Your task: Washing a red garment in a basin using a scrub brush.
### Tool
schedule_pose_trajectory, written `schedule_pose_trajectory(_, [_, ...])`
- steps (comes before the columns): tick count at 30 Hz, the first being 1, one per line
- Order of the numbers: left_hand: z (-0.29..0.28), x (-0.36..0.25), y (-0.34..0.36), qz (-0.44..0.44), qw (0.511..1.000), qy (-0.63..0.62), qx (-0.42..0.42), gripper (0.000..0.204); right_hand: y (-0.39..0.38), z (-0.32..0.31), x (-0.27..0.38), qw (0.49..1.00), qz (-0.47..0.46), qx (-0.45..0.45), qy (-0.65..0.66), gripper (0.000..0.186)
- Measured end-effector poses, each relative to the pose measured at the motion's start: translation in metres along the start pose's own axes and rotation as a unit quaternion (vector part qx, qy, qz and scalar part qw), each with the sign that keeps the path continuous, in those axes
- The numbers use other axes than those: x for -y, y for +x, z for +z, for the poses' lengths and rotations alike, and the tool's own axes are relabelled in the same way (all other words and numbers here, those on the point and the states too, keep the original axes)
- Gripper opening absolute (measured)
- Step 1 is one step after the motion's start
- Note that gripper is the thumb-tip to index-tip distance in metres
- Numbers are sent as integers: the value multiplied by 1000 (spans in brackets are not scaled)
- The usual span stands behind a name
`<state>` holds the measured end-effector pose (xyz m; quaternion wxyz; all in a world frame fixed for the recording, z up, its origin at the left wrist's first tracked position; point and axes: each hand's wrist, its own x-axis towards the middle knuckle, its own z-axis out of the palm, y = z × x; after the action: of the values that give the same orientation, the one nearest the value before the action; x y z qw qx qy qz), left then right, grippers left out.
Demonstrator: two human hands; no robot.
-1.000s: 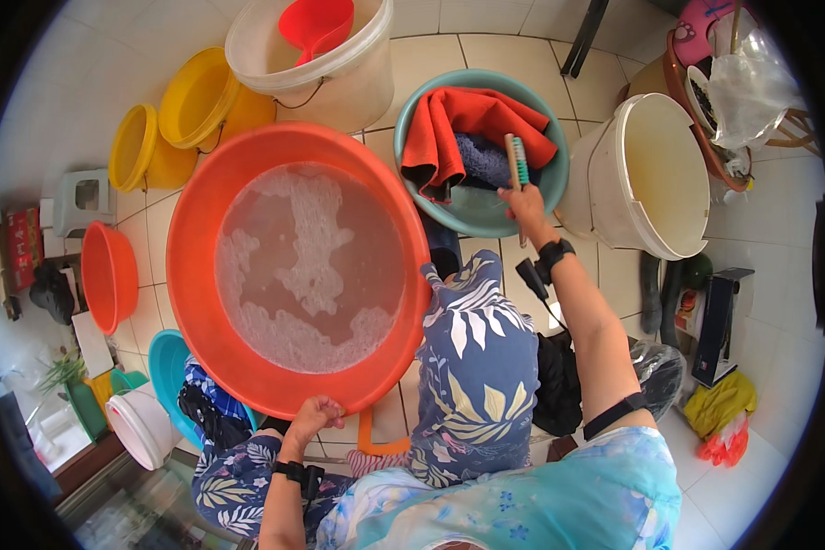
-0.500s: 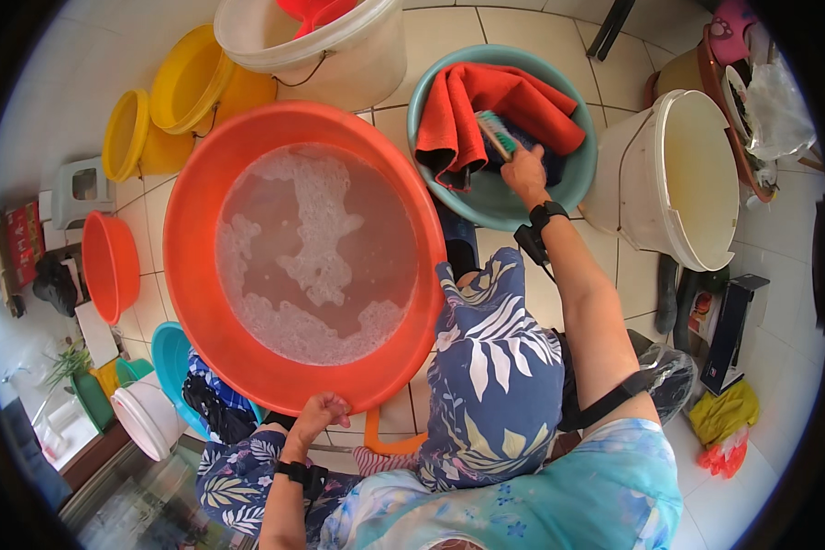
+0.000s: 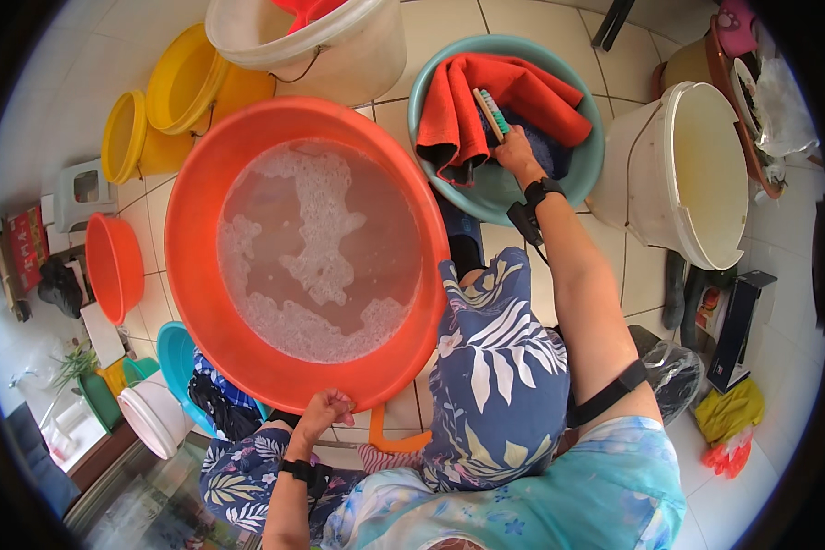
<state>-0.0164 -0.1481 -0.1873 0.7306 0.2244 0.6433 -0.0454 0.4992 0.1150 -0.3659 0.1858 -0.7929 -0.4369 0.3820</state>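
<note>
My right hand (image 3: pixel 520 156) grips a scrub brush (image 3: pixel 493 114) with green and white bristles, held over a teal basin (image 3: pixel 423 96). Folded in that basin is a thick red cloth (image 3: pixel 454 115), with dark blue fabric (image 3: pixel 556 158) beneath and beside it. My left hand (image 3: pixel 327 410) rests by the near rim of a large orange-red basin (image 3: pixel 192 202), its fingers curled in and nothing visible in them. Cloudy water (image 3: pixel 362 238) with patches of white foam fills much of this large basin.
White buckets stand at the back (image 3: pixel 357 55) and right (image 3: pixel 646 170), the right one holding yellowish liquid. Yellow buckets (image 3: pixel 188 78) and a small red basin (image 3: pixel 115 270) are to the left. A blue basin (image 3: pixel 176 357) with dark clothes sits near my left knee.
The brush has turned in my right hand, so its bristles now face more to the right, and the hand has shifted slightly. My left hand stays by the rim.
</note>
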Motion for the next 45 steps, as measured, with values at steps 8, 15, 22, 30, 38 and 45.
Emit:
schedule_pose_trajectory(8, [-2,4,2,13,1000,-5,15,6,3,-7,-7,987,-25,-144,-70,33])
schedule_pose_trajectory(15, [-1,-4,3,-29,1000,3,1,4,-5,2,-8,985,-45,45,162,23])
schedule_pose_trajectory(22, [2,-10,3,-33,999,19,-2,8,-33,-19,60,953,116,-141,241,56])
schedule_pose_trajectory(30, [5,-9,2,-34,997,67,-21,8,-49,-24,114,995,54,-19,85,61])
schedule_pose_trajectory(38, [3,5,-14,39,998,36,-31,10,-63,-76,142,932,-63,-97,344,17])
schedule_pose_trajectory(45, [-20,8,-23,138,989,-8,-47,10,-137,-139,225,896,-38,-88,433,14])
